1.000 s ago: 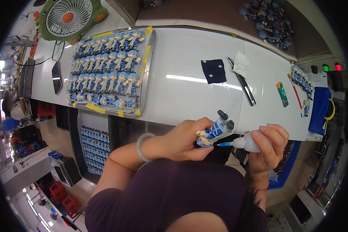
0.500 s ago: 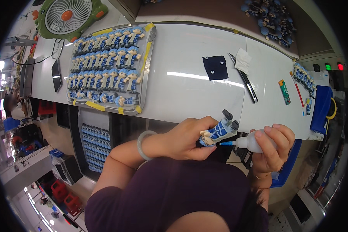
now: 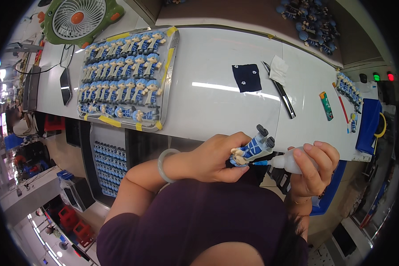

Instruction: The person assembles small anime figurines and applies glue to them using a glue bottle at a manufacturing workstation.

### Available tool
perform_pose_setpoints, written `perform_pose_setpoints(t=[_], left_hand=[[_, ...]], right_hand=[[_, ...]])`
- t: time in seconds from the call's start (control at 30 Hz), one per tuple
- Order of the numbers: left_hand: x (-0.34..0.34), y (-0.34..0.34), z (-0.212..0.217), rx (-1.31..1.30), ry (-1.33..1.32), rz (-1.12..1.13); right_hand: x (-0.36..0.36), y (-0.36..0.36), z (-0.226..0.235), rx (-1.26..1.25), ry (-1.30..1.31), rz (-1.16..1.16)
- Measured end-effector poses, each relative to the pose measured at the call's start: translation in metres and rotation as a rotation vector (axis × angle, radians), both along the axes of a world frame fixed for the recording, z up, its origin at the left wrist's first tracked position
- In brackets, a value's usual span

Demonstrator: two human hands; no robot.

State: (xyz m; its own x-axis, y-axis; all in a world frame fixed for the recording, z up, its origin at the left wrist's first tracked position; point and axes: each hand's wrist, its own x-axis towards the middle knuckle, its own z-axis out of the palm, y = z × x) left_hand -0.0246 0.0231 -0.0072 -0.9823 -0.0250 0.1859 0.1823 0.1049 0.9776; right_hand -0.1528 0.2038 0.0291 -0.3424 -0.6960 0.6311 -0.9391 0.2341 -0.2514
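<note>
My left hand (image 3: 217,158) is closed around the head end of a small blue-haired figurine (image 3: 255,148), which is tilted with its dark shoes pointing up and away from me. In my right hand (image 3: 317,170) is a white squeeze bottle (image 3: 292,162) with a blue needle tip (image 3: 260,162). That tip points left and meets the figurine near its head; whether it touches or sits just short, I cannot tell. My left fingers hide part of the head. A pale bangle circles my left wrist.
A taped tray (image 3: 167,95) of figurine rows lies left on the white table (image 3: 208,57), beside a green fan (image 3: 77,20). Beyond my hands are a dark cloth (image 3: 247,79), a black-handled knife (image 3: 284,99), white tissue (image 3: 278,70), a green lighter (image 3: 326,106) and a blue bin (image 3: 369,128).
Both hands hold nearly the same pose. The figurine has shifted very slightly toward the right and up, and the bottle has moved a touch with it.
</note>
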Motion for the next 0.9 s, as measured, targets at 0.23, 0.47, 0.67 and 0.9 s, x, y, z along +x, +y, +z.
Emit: perform_pose_setpoints(t=[0.23, 0.47, 0.67, 0.9], left_hand=[[0.001, -0.001, -0.003, 0.002, -0.035, 0.001], [0.001, -0.006, -0.003, 0.066, -0.030, -0.033], [0.005, -0.004, -0.004, 0.413, -0.144, -0.066], [0.005, 0.001, -0.007, 0.354, -0.038, -0.014]], right_hand=[[-0.010, -0.004, -0.011, -0.040, -0.080, 0.024], [-0.064, 0.004, -0.067, -0.254, -0.634, -0.275], [-0.101, 0.009, -0.087, -0.044, -0.787, -0.429], [-0.095, 0.015, -0.096, -0.110, -0.691, -0.356]])
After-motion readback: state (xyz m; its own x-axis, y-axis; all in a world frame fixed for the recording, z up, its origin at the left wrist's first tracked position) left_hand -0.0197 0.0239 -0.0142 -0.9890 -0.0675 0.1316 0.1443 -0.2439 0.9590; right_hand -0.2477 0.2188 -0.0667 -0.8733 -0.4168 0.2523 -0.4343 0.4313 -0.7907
